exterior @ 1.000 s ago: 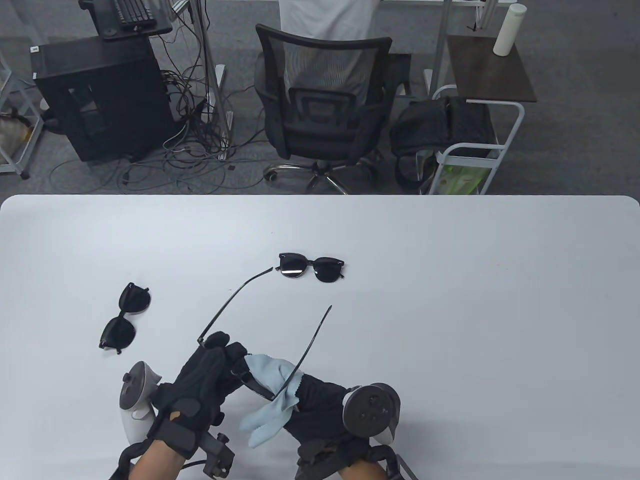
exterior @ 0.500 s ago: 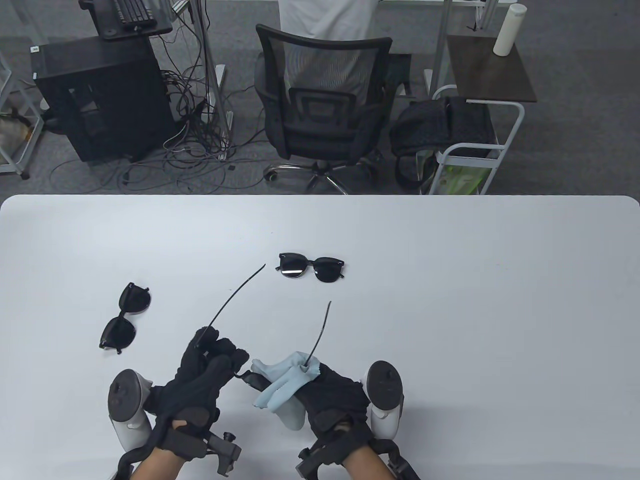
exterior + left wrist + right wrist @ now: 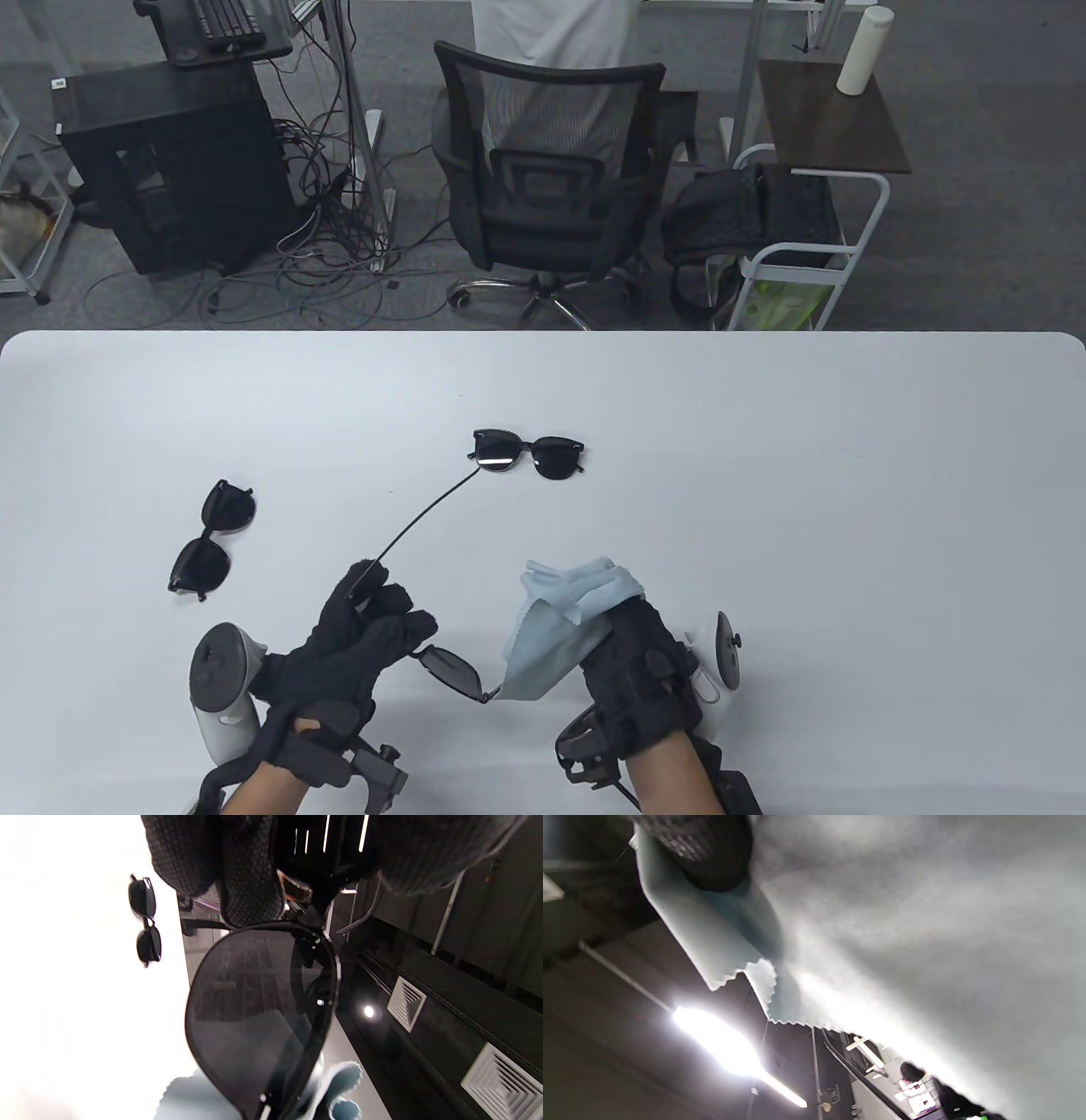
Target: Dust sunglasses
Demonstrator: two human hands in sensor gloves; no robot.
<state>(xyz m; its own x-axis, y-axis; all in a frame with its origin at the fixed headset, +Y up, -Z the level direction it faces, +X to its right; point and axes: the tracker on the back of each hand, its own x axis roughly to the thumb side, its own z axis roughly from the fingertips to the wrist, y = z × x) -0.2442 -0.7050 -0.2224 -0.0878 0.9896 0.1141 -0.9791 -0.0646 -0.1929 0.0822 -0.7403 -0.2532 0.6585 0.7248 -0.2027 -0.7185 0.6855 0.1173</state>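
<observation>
My left hand (image 3: 365, 624) grips a pair of black sunglasses (image 3: 451, 667) above the table's near edge; one temple arm points up and away toward the far pair. Its dark lens (image 3: 258, 1014) fills the left wrist view under my gloved fingers (image 3: 250, 878). My right hand (image 3: 632, 654) holds a light blue cloth (image 3: 556, 624) beside the held lens; the cloth's lower corner hangs at the frame's right end. The cloth (image 3: 712, 938) drapes across the right wrist view. Two more black sunglasses lie folded on the white table (image 3: 764, 475): one at centre (image 3: 528, 454), one at left (image 3: 212, 536).
The far table edge runs across the table view's middle. Beyond it stand an office chair (image 3: 547, 178), a black cabinet (image 3: 170, 161) with loose cables, and a white trolley (image 3: 789, 255) holding a bag.
My right hand turned over and pulled the cloth off the lens to the right. The held sunglasses tilted, so the lens now shows bare between my hands. The left hand stayed put.
</observation>
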